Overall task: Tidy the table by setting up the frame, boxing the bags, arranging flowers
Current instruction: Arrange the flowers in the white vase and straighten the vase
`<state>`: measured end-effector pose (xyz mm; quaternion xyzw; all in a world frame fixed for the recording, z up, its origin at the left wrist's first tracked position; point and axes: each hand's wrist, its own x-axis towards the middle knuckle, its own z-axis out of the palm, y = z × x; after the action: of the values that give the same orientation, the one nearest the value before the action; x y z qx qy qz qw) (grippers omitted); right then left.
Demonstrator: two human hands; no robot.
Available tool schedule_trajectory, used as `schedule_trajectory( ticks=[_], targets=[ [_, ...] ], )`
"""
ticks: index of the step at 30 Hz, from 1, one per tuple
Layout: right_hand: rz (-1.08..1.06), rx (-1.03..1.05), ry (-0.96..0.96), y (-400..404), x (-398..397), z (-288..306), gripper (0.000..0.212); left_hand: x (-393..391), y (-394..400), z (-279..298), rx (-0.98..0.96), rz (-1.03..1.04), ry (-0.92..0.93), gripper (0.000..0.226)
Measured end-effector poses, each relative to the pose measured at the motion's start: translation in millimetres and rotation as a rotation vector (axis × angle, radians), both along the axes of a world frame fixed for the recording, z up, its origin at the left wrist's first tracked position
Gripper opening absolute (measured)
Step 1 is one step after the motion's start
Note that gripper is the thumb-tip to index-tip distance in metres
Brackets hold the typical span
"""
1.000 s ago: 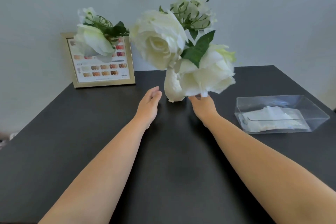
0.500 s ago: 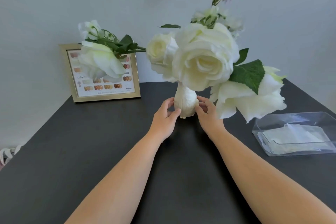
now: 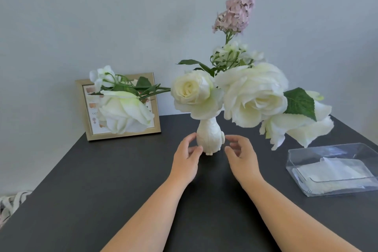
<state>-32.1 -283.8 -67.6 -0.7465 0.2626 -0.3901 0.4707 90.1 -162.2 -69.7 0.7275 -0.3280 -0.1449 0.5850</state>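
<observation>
We judged the small vase (image 3: 210, 137) top-heavy and tippy; our spread fingers (image 3: 192, 150) flanked its belly, the best hold.

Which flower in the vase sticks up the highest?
The pale purple lilac-like sprig. It rises on a thin stem well above the white roses, which cluster low around the mouth of the white vase or droop outward.

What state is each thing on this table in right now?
Vase: upright on the table, full of flowers.
Frame: standing at the wall.
Clear box: open-topped, bags inside.
Left hand: open, fingertips at the vase.
Right hand: open, just clear of the vase.
</observation>
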Motion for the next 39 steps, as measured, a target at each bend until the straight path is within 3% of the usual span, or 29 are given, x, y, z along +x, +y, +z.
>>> schedule_trajectory(
  ticks=[4, 7, 9, 13, 16, 18, 20, 22, 25, 27, 30, 33, 39],
  targets=[
    [0.087, -0.218, -0.337, 38, -25, 25, 0.023, -2, 10, 3, -0.152, 0.085, 0.035, 0.038],
    [0.079, -0.241, -0.614, 55, -40, 55, 0.037, -1, 18, 25, -0.386, 0.220, 0.060, 0.043],
    [0.069, -0.396, -0.714, 61, -53, 76, 0.038, 0, 26, 47, -0.556, 0.288, 0.078, 0.050],
    [-0.008, -0.958, -0.608, 74, -71, 104, 0.029, 4, 40, 89, -0.761, 0.416, 0.021, 0.045],
    [-0.269, -1.129, -0.431, 74, -71, 125, 0.037, 16, 48, 105, -0.808, 0.405, -0.010, 0.072],
    [-0.362, -1.074, -0.214, 64, -70, 143, 0.053, 29, 49, 112, -0.754, 0.413, 0.013, 0.082],
    [-0.340, -0.989, -0.006, 51, -70, 159, 0.074, 39, 47, 119, -0.696, 0.415, 0.060, 0.066],
    [-0.316, -0.970, 0.076, 41, -69, 168, 0.081, 44, 44, 126, -0.619, 0.437, 0.077, 0.042],
    [-0.278, -0.978, 0.041, 31, -65, 181, 0.072, 52, 38, 142, -0.481, 0.537, 0.006, 0.027],
    [-0.243, -0.945, 0.001, 24, -62, 191, 0.061, 53, 34, 159, -0.499, 0.554, -0.033, 0.027],
    [-0.173, -0.844, -0.026, 12, -56, 212, 0.044, 47, 31, 189, -0.640, 0.472, -0.123, 0.042],
    [-0.099, -0.753, 0.012, 3, -44, 235, 0.033, 47, 25, 209, -0.639, 0.368, -0.231, 0.061],
    [-0.007, -0.714, 0.114, 1, -21, 259, 0.022, 40, 8, 230, -0.495, 0.246, -0.270, 0.052]
  ],
)
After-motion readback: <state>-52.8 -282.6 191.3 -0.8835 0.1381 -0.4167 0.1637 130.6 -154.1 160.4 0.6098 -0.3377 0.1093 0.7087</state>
